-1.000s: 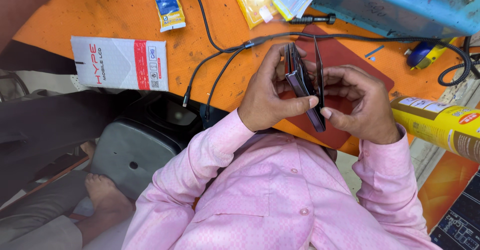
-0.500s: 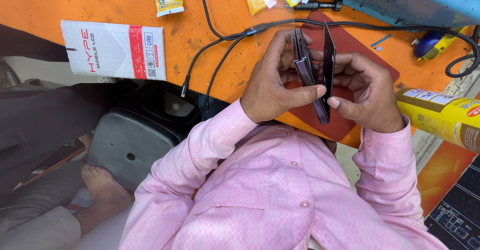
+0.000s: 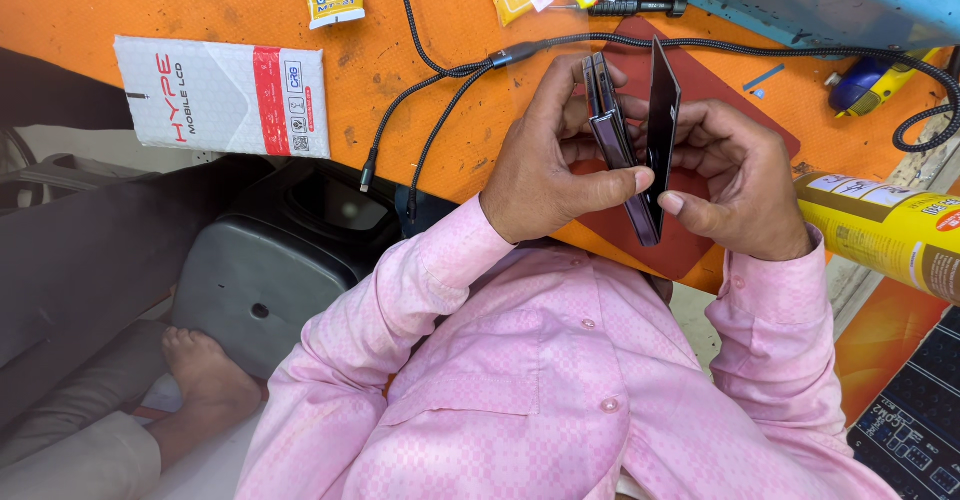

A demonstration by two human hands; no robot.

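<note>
My left hand (image 3: 540, 175) grips a dark phone body (image 3: 610, 135), held on edge above a dark red mat (image 3: 735, 100). The thumb presses against the phone's lower end. My right hand (image 3: 740, 185) holds a thin black screen panel (image 3: 662, 110), also on edge. The panel stands apart from the phone body at the top and meets it near the bottom, between my two thumbs. Both pink sleeves reach up from the bottom of the view.
An orange table (image 3: 420, 20) carries a white flat box (image 3: 220, 95), black cables (image 3: 440, 95), a yellow spray can (image 3: 885, 235), a black screwdriver (image 3: 625, 6), sachets and a blue machine (image 3: 820, 0). Below the table edge are a grey case (image 3: 265, 270) and a person's bare foot (image 3: 200, 380).
The gap between the screen panel and the phone body has widened at the top. My hands sit slightly higher and more central in the view.
</note>
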